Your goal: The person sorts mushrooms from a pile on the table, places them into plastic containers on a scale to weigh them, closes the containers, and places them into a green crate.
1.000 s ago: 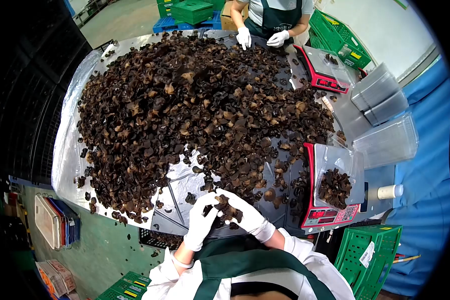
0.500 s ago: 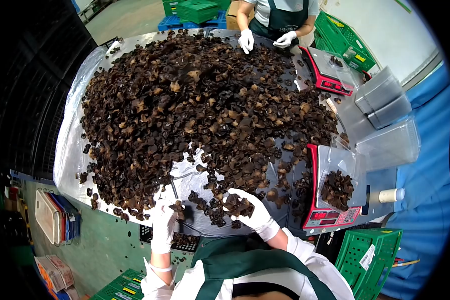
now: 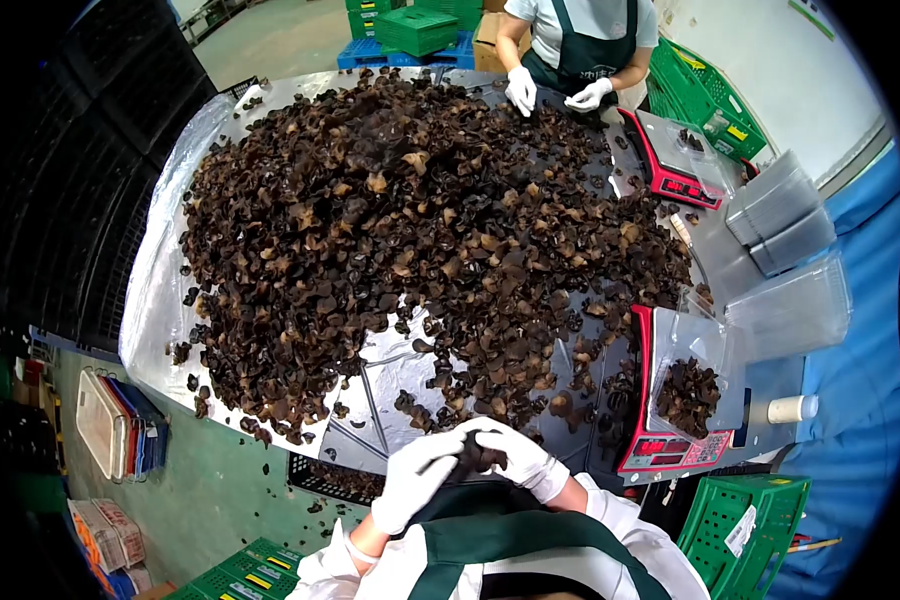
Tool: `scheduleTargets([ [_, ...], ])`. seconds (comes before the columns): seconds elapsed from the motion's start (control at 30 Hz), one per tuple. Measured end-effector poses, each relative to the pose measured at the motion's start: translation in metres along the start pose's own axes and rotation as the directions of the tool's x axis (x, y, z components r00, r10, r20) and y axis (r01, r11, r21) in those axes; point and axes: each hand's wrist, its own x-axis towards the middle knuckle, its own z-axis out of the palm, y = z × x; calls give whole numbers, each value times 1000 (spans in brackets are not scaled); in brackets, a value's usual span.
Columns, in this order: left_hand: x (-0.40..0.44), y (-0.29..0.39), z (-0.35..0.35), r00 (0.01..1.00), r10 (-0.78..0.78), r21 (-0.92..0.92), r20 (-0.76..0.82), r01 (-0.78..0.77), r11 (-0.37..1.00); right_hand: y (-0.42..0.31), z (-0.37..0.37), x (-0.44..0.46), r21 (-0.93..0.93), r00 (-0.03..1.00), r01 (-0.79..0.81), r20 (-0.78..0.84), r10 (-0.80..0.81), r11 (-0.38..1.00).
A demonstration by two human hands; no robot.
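My gloved left hand (image 3: 415,478) and my gloved right hand (image 3: 520,462) meet at the table's near edge, close to my apron. Between them is a small clump of dark wood ear mushrooms (image 3: 483,454). The right fingers curl over the clump. The left fingers close against its other side and partly hide it. Beyond my hands, a wide heap of wood ear mushrooms (image 3: 370,220) covers much of the foil-lined table (image 3: 395,375), with loose pieces at its near edge.
At right, a red scale (image 3: 660,450) bears a clear box of mushrooms (image 3: 688,394). Clear boxes (image 3: 790,305) stand beside it. Another red scale (image 3: 685,185) sits farther back. A co-worker's gloved hands (image 3: 520,90) are over the far edge. Green crates (image 3: 745,520) and a black crate (image 3: 320,472) are below.
My left hand has moved right from the table's left side to meet my right hand. My right hand has drawn the mushrooms closer to my body. The view has shifted slightly.
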Motion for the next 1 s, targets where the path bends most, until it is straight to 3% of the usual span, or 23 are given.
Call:
scheduleTargets([
  [0.07,-1,-19,-10,969,-133,0,-210,136,991,-20,19,-8,87,999,18,-51,-13,996],
  [0.1,2,-35,-19,951,-142,115,-275,179,977,-21,18,-9,-42,988,151,-22,-152,988],
  [0.13,6,-50,-28,930,-140,226,-341,226,948,-19,9,-4,-562,827,548,251,-503,619],
  [0.2,15,-74,-36,951,105,401,-290,21,916,-24,12,-11,-432,914,389,71,-400,814],
  [0.23,20,-74,-38,972,133,510,-192,-16,860,-25,14,-11,-481,896,416,70,-439,772],
  [0.27,20,-73,-36,972,133,509,-192,-17,861,-21,9,-10,-285,921,367,-23,-389,885],
  [0.33,21,-67,-29,989,147,651,-17,-101,752,-23,12,-13,-521,845,466,22,-534,715],
  [0.37,18,-73,-28,987,143,683,70,-152,714,-28,18,-19,-572,848,420,-29,-529,705],
  [0.4,14,-86,-27,977,175,704,124,-211,679,-22,9,-16,-519,821,483,-12,-571,706],
  [0.5,15,-108,-24,963,226,700,147,-263,664,-23,14,-21,-564,752,547,6,-660,619],
  [0.57,18,-101,-19,992,56,370,-112,-11,929,-19,15,-28,-455,789,525,-56,-612,719],
  [0.6,19,-111,-17,986,-39,234,-164,77,969,-15,14,-31,-307,799,553,-67,-597,775],
  [0.63,22,-93,-18,956,-247,-12,-161,248,969,-12,12,-33,-147,836,523,-103,-539,840],
  [0.67,25,-71,-16,892,-442,-245,-92,410,879,-19,23,-37,17,864,492,-134,-485,871],
  [0.73,35,-58,-8,904,-427,-342,-18,396,852,-24,46,-55,-423,804,456,-182,-566,783],
  [0.8,41,-59,6,919,-383,-512,91,373,774,-13,27,-57,-407,791,468,-203,-578,784],
  [0.93,53,-33,45,980,-192,-158,45,197,968,-11,-1,-66,-347,720,589,-185,-669,730],
  [1.0,64,-18,67,991,-114,71,70,109,992,-28,-6,-97,-100,742,610,-274,-612,786],
])
